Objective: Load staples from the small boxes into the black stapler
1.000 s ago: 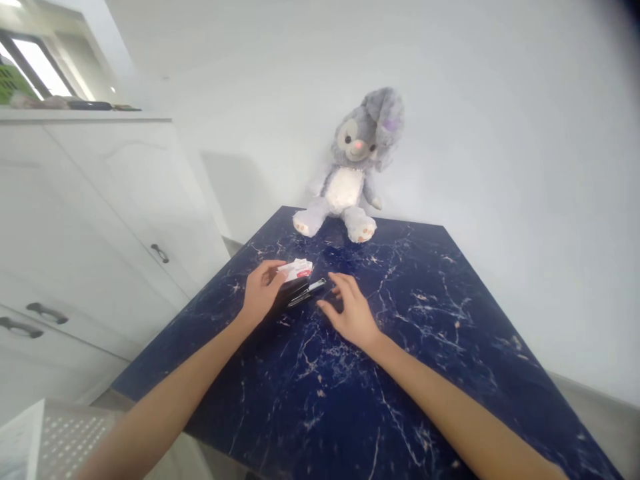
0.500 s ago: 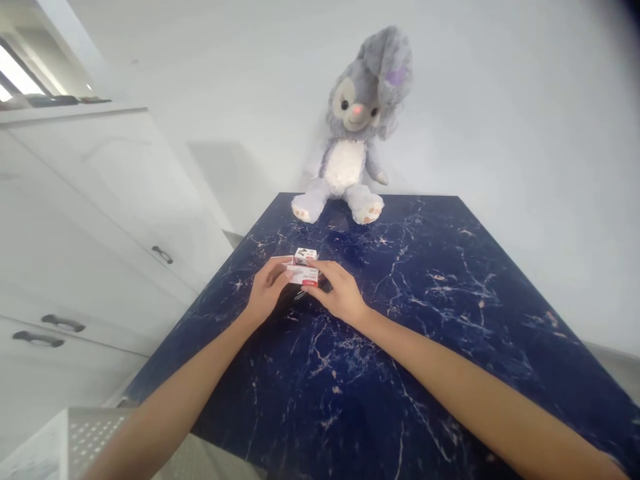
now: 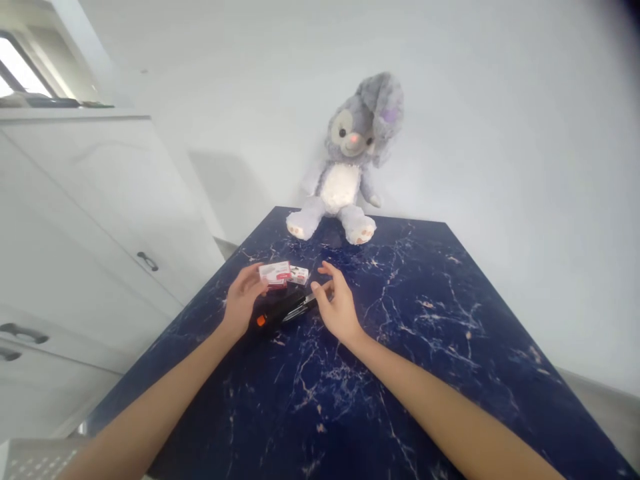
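Note:
Between the thumb and fingers of my left hand is a small white-and-red box, tilted up over the table. A second small white box with dark and red print stands just right of it. Another red-edged piece shows below the held box, partly covered. Nearer to me lies a long black tool with an orange spot and a silvery metal strip, like a stapler. My right hand is beside the tool's metal end, thumb and fingers apart, holding nothing I can see.
A grey plush rabbit sits at the far edge of the blue marbled table, against the white wall. White cabinets with dark handles stand on the left. A white perforated container is at the lower left.
My right hand has let go of the white-and-red box and moved right. My left hand has shifted left with the box, uncovering the black tool. The view has tilted and turned slightly.

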### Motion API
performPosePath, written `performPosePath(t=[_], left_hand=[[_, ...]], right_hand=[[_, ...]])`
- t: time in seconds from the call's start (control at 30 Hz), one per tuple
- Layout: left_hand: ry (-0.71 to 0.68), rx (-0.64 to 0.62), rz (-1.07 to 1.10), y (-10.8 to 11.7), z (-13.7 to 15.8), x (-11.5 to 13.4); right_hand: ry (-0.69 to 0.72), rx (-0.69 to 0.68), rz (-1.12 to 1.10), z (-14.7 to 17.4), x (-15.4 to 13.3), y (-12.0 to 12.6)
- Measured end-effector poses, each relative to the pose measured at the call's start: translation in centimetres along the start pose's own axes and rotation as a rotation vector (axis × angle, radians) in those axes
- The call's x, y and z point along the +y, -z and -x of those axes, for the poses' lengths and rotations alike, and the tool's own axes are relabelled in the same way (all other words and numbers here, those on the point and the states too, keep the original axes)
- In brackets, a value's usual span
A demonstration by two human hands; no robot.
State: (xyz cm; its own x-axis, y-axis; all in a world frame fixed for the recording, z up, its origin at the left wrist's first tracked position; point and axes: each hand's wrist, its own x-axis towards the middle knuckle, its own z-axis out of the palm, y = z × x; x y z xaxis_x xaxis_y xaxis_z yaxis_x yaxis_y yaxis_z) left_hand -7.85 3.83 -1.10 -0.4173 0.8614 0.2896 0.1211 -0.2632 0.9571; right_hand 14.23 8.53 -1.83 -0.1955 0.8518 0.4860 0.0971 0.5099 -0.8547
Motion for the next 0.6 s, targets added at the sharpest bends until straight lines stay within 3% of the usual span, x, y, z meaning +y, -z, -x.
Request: performPosePath(t=[0.23, 0.37, 0.5, 0.6], left_hand=[[-0.094, 0.142, -0.218, 1.2, -0.6, 0.1], [-0.087, 0.186, -0.221, 1.3, -0.9, 0.1], [-0.114, 0.201, -0.191, 0.8, -0.2, 0.9], [-0.196, 0.142, -0.245, -0.1, 1.5, 2.1]], right_hand=[[-0.107, 0.041, -0.031, -0.2, 1.3, 0.1], [-0.103, 0.023, -0.034, -0.4, 1.8, 0.2], [-0.009, -0.005, 0.039, 0.1, 0.7, 0.2], [0.16, -0.099, 0.094, 1.0, -0.2, 0.0]])
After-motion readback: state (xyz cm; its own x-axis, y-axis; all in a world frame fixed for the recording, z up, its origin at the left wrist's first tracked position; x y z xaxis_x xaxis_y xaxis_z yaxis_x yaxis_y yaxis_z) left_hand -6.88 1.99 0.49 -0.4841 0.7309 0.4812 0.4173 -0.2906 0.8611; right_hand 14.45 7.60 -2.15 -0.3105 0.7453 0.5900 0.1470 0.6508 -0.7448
